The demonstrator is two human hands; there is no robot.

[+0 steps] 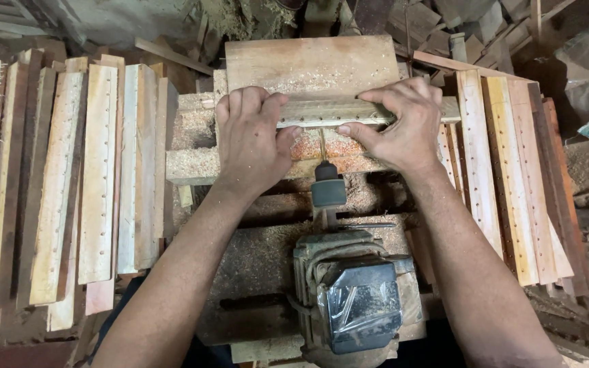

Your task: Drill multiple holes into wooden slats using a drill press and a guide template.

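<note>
Nearest the camera sits the electric motor point(352, 293), dusty and grey, its shaft running away from the person to a dark chuck point(328, 191) and a thin drill bit point(322, 146) that points straight at the wooden strip point(328, 111). That strip lies crosswise on the sawdust-covered table point(192, 167), pressed edge-on toward the bit, with a broad backing board point(311, 63) just behind it. Left hand point(250, 140) is clenched over the strip's left end, fingers curled over the top and thumb tucked toward the bit; right hand point(403, 123) grasps the strip to the right of the bit, fingers spread along its top edge and thumb under the near side. Both thumbs lie close to the spinning part, so I would judge the safest way is to keep them clear of the bit's line and hold the strip flat and square against the board, feeding evenly with equal pressure from each side so the hole runs straight. Whether the tip is already in the wood I cannot tell; the sawdust hides it. To the left stands a stack of drilled strips point(97, 177), rows of holes showing, and to the right another pile of strips point(506, 170) leans beside the right wrist.
</note>
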